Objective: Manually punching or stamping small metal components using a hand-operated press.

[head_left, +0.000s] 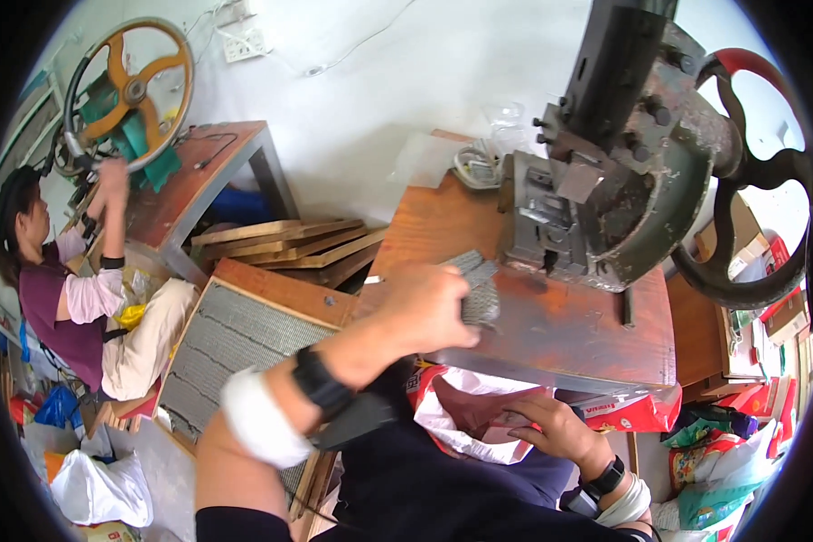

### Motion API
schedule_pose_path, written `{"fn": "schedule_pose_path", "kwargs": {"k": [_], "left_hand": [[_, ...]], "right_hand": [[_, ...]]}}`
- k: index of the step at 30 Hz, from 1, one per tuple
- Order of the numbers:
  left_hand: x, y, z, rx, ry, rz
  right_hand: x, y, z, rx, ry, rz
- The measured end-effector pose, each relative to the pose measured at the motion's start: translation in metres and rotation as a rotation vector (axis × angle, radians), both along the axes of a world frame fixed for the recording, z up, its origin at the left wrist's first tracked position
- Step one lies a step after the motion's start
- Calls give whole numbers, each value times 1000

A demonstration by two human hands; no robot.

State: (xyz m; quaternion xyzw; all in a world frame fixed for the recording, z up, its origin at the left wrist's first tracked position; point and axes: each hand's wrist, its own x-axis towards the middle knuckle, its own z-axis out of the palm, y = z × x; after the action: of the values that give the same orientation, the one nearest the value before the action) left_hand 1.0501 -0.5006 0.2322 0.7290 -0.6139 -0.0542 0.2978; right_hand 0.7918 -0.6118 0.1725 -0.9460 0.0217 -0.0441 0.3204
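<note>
My left hand (434, 312) is closed round some grey, flat, strip-like pieces (481, 303) above the front left of the wooden work table (560, 325). Their exact kind is hard to make out, and the palm side is hidden. A red and white plastic bag (501, 444) lies open at my lap, below the table edge. Over its right side rests my right hand (560, 435), fingers stretched and slightly apart, with nothing visible in them. Just beyond the left hand stands a heavy hand press (623, 190), its metal die block (544, 217) on the table.
Left of the table, a wooden tray (334, 303) bears rows of small grey pieces. Behind it are stacked wooden boards (289, 242). A black handwheel (741, 181) juts out at the right. A co-worker (63, 289) sits at another press at far left. Filled bags (723, 461) crowd the right floor.
</note>
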Motion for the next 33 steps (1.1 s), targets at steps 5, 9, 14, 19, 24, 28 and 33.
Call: {"fn": "schedule_pose_path", "kwargs": {"k": [5, 9, 14, 19, 24, 28, 33], "left_hand": [[-39, -64, -31, 151, -135, 101], [-43, -57, -46, 51, -67, 148], [-44, -47, -48, -115, -267, 308], [-34, -44, -52, -123, -306, 381], [-36, -44, -65, -251, -184, 328], [-34, -49, -66, -340, -10, 267], [-27, -40, -67, -287, 33, 106]], "right_hand": [[3, -27, 34, -89, -274, -52], [51, -52, 35, -184, -379, -96], [94, -68, 13, -219, -329, -159], [107, -71, 7, -188, -264, -172], [103, -69, 6, -131, -336, -217], [110, -65, 12, -136, -344, -183], [116, -77, 11, -109, -263, -61]]}}
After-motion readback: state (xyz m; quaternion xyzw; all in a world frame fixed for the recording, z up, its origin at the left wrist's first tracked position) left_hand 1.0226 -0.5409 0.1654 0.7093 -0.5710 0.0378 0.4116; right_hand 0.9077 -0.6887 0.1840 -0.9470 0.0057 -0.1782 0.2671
